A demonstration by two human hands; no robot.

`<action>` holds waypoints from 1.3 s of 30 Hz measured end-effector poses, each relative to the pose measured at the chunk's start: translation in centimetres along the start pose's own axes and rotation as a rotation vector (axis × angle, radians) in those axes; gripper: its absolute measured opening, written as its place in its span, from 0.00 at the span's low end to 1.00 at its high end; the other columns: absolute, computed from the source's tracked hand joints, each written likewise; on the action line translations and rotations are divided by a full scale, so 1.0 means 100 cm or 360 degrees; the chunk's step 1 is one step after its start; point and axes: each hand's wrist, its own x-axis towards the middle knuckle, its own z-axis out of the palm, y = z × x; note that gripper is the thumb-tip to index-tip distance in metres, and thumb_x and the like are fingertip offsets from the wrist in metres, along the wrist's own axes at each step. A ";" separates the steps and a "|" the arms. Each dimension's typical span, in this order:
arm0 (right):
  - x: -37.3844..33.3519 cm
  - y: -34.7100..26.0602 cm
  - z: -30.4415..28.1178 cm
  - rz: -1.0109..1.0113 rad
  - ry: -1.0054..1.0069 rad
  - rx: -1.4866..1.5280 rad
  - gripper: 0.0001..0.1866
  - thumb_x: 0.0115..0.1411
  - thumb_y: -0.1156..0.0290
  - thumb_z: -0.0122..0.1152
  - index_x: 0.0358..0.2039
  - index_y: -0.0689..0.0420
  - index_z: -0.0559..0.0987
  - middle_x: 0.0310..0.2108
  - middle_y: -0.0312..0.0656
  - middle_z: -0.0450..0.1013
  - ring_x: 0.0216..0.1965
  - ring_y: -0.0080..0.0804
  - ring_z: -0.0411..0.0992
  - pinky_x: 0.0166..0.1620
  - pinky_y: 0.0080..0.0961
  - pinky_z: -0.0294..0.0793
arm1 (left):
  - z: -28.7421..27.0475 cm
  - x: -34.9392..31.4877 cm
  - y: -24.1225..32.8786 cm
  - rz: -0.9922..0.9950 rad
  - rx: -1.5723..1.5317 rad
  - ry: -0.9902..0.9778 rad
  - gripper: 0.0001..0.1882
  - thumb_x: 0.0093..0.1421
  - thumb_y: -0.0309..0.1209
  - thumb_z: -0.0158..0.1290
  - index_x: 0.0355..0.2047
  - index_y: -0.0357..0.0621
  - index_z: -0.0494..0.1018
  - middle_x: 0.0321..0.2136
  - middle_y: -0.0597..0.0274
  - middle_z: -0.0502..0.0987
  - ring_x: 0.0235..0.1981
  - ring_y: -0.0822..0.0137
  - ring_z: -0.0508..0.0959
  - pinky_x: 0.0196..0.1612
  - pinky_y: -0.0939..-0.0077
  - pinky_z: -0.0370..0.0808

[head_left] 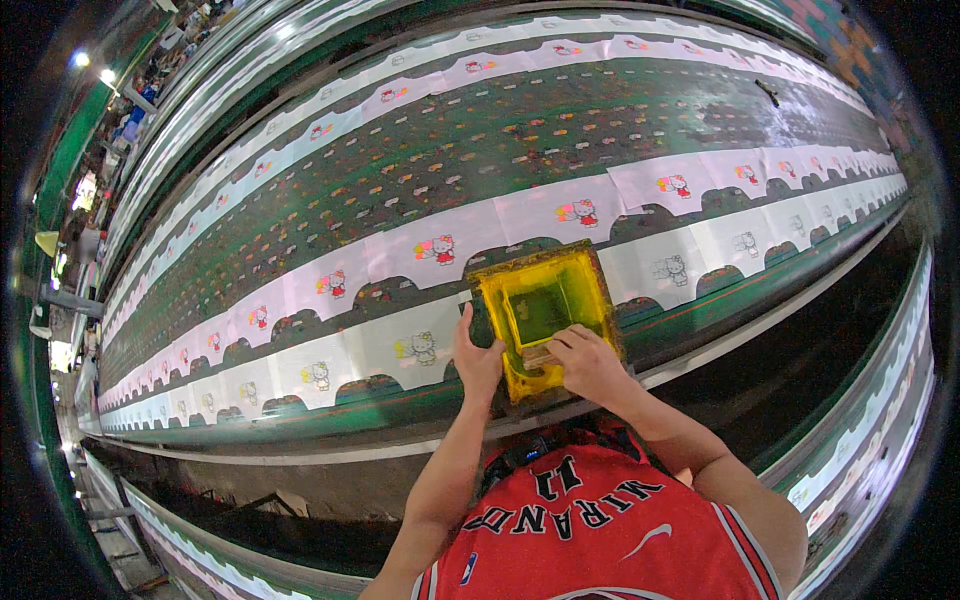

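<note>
A small screen-printing frame (607,300), stained yellow with a window of mesh in its middle, lies tilted over the row of pale cut pieces nearest me. My left hand (479,362) is at the frame's left edge, thumb against it and fingers along a dark strip there. In my right hand (588,362), the fingers are closed on a squeegee (538,356) with a wooden-looking handle, inside the frame near its lower end. A printed cartoon cat figure (416,348) shows in yellow and dark outline on the piece just left of the frame.
The long green table (400,210) carries several rows of printed pieces; those in the second row (436,250) have red and orange added. A pale rail (740,345) runs along its near edge. A dark object (767,93) lies at the far right. Another table (860,470) stands lower right.
</note>
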 end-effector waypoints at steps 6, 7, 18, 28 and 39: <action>-0.016 0.020 -0.005 -0.0061 0.0007 0.0091 0.19 0.48 0.78 0.62 0.44 0.62 0.79 0.42 0.45 0.76 0.48 0.47 0.74 0.54 0.39 0.75 | 0.018 -0.002 0.009 -0.0025 0.0163 -0.0001 0.43 0.51 0.21 0.63 0.69 0.38 0.65 0.66 0.45 0.71 0.68 0.48 0.70 0.69 0.60 0.65; -0.017 0.020 -0.006 -0.0060 0.0021 0.0112 0.20 0.48 0.78 0.62 0.45 0.62 0.79 0.43 0.45 0.76 0.48 0.47 0.74 0.55 0.40 0.75 | 0.018 -0.002 0.010 -0.0019 0.0187 0.0000 0.43 0.51 0.21 0.63 0.69 0.38 0.65 0.66 0.45 0.71 0.68 0.48 0.70 0.69 0.60 0.66; -0.039 0.018 -0.011 -0.0114 -0.0076 0.0099 0.21 0.49 0.77 0.61 0.46 0.61 0.79 0.45 0.47 0.76 0.51 0.48 0.74 0.59 0.41 0.74 | 0.016 0.000 0.003 0.0011 0.0200 -0.0007 0.41 0.49 0.21 0.62 0.67 0.37 0.67 0.64 0.44 0.72 0.67 0.47 0.71 0.68 0.61 0.67; 0.095 0.080 0.008 0.0015 0.0088 0.0175 0.14 0.49 0.79 0.60 0.39 0.58 0.80 0.38 0.50 0.77 0.45 0.54 0.75 0.52 0.46 0.77 | 0.013 0.002 0.003 -0.0011 0.0138 -0.0128 0.45 0.52 0.21 0.67 0.71 0.40 0.63 0.66 0.46 0.70 0.68 0.47 0.69 0.68 0.59 0.67; -0.022 0.031 -0.007 -0.0153 -0.0044 0.0078 0.16 0.50 0.72 0.63 0.41 0.57 0.79 0.41 0.44 0.76 0.48 0.46 0.74 0.57 0.40 0.75 | 0.017 -0.001 0.004 -0.0172 0.0109 -0.0085 0.44 0.51 0.19 0.63 0.70 0.42 0.64 0.67 0.47 0.69 0.69 0.49 0.68 0.69 0.60 0.65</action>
